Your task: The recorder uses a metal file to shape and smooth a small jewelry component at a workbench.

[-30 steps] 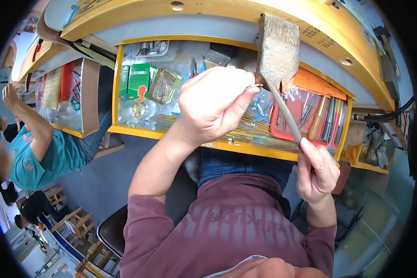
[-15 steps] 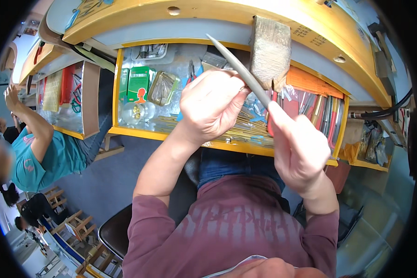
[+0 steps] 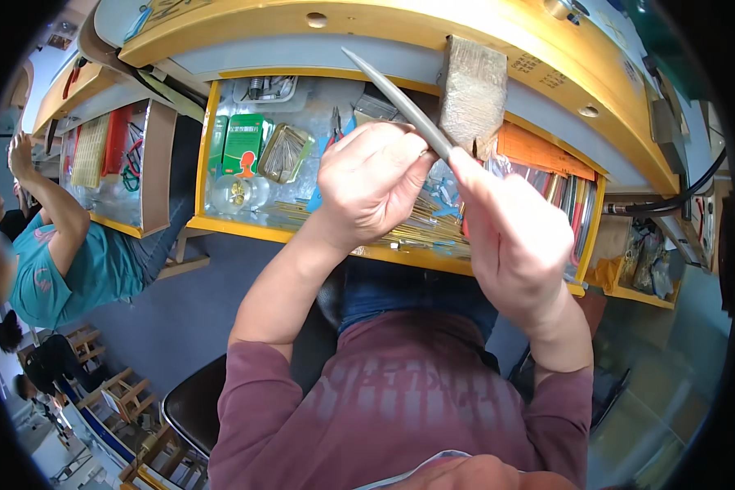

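Note:
My right hand (image 3: 518, 237) is closed round the near end of a long grey tapered file (image 3: 396, 100), with the forefinger stretched along it. The file slants up and to the left, its narrow tip pointing away from me. My left hand (image 3: 376, 180) is pinched shut beside the file's middle, thumb and forefinger together. Something very small glints at those fingertips, too small to name. Just beyond the hands, a worn wooden bench pin (image 3: 474, 86) juts from the bench edge, behind the file.
Under my hands an open yellow-edged drawer (image 3: 273, 233) holds thin brass-coloured rods (image 3: 420, 224), a green box (image 3: 245, 143), a clear round jar (image 3: 241, 193), pliers (image 3: 336, 124) and an orange wooden piece (image 3: 543, 151). A person in a teal shirt (image 3: 77, 261) sits at the left.
The file has slid forward and up to the left past my left fingertips, and my right hand has come closer to them. My left hand keeps its pinch.

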`<state>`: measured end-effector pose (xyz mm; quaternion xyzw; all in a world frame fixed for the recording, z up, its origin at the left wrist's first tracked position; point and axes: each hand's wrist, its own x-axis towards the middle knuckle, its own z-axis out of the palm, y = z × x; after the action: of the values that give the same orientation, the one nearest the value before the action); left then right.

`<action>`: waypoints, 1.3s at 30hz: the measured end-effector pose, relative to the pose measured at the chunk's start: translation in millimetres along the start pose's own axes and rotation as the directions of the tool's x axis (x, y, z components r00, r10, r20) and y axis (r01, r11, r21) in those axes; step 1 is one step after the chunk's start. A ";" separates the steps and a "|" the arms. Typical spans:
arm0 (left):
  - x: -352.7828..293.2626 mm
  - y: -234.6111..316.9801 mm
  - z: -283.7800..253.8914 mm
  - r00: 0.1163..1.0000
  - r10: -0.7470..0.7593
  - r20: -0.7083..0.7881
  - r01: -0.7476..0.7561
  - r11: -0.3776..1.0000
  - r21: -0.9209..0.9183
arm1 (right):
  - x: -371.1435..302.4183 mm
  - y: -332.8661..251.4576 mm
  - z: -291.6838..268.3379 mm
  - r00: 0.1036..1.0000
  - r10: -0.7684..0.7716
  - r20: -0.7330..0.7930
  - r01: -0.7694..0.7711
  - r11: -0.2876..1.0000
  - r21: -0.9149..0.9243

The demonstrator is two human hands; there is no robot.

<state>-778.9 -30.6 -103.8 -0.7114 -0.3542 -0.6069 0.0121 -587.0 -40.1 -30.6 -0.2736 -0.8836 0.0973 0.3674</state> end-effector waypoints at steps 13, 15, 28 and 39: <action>0.8 -4.6 2.5 1.000 0.004 -0.029 -0.006 0.997 -0.078 | -69.2 -12.0 -38.7 0.988 0.152 0.007 -0.151 0.987 -0.055; 4.0 -3.3 3.9 0.999 0.033 -0.029 -0.035 0.997 -0.075 | -68.2 -10.9 -37.9 0.985 0.170 0.037 -0.168 0.984 -0.059; 0.5 0.0 2.1 0.999 -0.036 -0.030 0.034 0.997 -0.074 | -47.4 -12.8 -37.8 0.992 0.124 -0.012 -0.125 0.988 -0.094; 1.3 9.0 1.6 0.988 -0.156 -0.022 0.153 0.984 -0.091 | -6.3 -5.3 -17.3 0.995 0.051 -0.088 -0.050 0.999 0.010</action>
<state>-772.9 -36.0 -99.3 -0.6727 -0.3809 -0.6313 -0.0615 -573.3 -48.5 -20.1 -0.2985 -0.8589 0.0977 0.4045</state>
